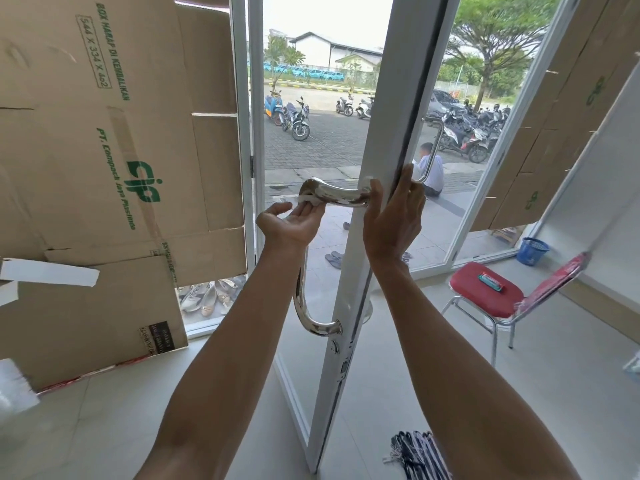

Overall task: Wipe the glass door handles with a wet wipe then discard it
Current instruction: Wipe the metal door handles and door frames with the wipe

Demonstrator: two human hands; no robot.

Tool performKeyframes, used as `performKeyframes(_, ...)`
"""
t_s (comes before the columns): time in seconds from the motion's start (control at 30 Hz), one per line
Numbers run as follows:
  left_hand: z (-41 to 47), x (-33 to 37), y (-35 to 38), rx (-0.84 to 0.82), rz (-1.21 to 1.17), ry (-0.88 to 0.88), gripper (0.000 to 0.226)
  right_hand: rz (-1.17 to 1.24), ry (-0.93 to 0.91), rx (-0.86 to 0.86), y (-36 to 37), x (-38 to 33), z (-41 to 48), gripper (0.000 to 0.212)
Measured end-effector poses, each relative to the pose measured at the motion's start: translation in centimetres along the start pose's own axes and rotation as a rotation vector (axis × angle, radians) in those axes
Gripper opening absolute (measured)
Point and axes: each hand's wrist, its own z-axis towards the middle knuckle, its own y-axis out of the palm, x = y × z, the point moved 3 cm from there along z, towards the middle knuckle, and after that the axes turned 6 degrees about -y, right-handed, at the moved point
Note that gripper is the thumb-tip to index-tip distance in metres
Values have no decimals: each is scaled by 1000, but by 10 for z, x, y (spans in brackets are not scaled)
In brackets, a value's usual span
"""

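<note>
Here, at frame centre, the left hand [294,225], grip nearly flat, presses the wet wipe [308,201] under the chrome pull handle [341,195]. The wipe is likely limp and light, the handle rigid and slick. The right hand [394,216] clasps the door stile [381,133].

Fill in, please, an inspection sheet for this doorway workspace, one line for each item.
surface: pale tiled floor.
job's things: wet wipe against top bend of chrome handle; blue basket by the wall.
clutter: cardboard, shoes, red chair bearing a packet, striped straps.
grips: left hand presses the wet wipe; right hand grips door frame.
cables: nothing seen.
surroundings: door open, motorbikes outside.
</note>
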Motion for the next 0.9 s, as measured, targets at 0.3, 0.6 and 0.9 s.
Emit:
performKeyframes(0.3,-5,-17,26,-58,380,297,23,-2,9,20,-1,0,1,55)
performKeyframes(0.6,18,-27,20,49,1605,797,55,2,34,22,1,-2,-1,54)
performKeyframes(0.9,45,16,26,-36,1766,839,58,17,24,11,0,-3,-1,55)
